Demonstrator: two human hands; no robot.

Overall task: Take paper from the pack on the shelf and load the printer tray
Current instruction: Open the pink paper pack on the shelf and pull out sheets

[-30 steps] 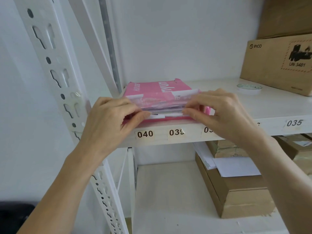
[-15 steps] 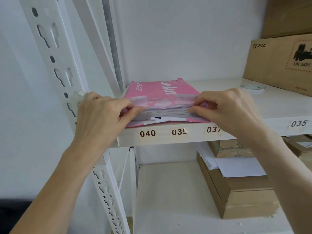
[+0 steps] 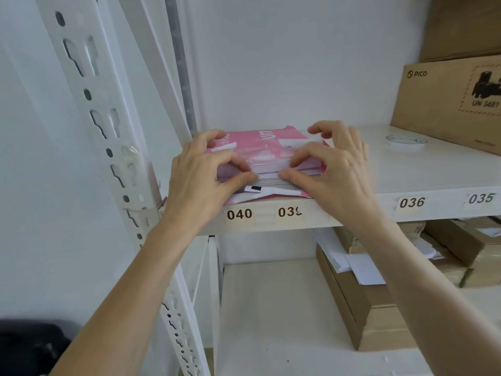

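Note:
A pink paper pack (image 3: 264,143) lies at the front left of the white shelf (image 3: 406,183), its near end torn open so white sheets (image 3: 268,169) show. My left hand (image 3: 202,177) grips the pack's left side, fingers over the top and thumb pressed into the sheet edges. My right hand (image 3: 333,169) holds the right side the same way, thumb on the stack's front edge, fingers curled over the wrapper. Both thumbs nearly meet at the middle. No printer is in view.
A white slotted upright (image 3: 108,147) stands just left of the pack. A tape roll (image 3: 406,141) and a brown PICO box (image 3: 450,104) sit on the shelf to the right. Cardboard boxes (image 3: 371,302) with loose papers fill the lower shelf's right side.
Both hands have slid further over the pack, fingers now reaching onto its top, and the thumbs have moved inward toward each other along the sheet edges. The view has shifted slightly.

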